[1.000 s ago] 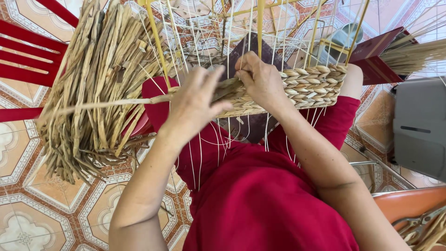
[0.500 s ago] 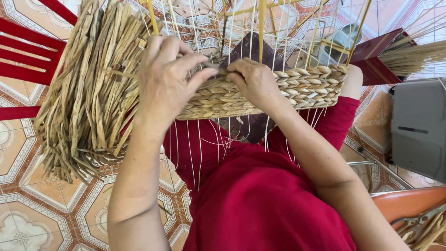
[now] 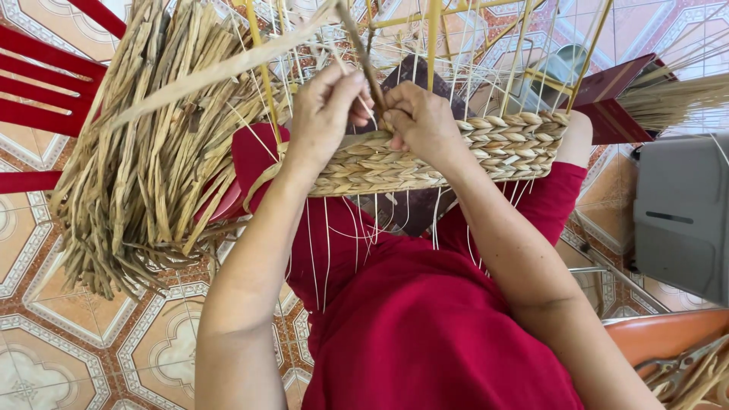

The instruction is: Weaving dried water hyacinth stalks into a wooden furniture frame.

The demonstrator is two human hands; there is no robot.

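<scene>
A half-woven straw basket (image 3: 501, 148) rests on my lap, its braided band wrapped round a yellow wire frame (image 3: 433, 45) with thin white cords hanging below. My left hand (image 3: 326, 114) pinches a long flat straw strand (image 3: 228, 68) that runs up and away to the left. My right hand (image 3: 418, 121) presses on the top edge of the woven band, fingers closed on the weave beside the left hand. Both hands touch each other above the band. I wear red clothes.
A thick bundle of dry straw strands (image 3: 144, 175) hangs over a red plastic chair (image 3: 45, 83) at the left. A grey box (image 3: 683, 220) stands at the right, an orange seat edge (image 3: 668, 338) below it. Patterned floor tiles (image 3: 91, 349) lie underneath.
My left hand has risen from the band's left side to its top edge, drawing the straw strand up. My right hand has stayed on the weave.
</scene>
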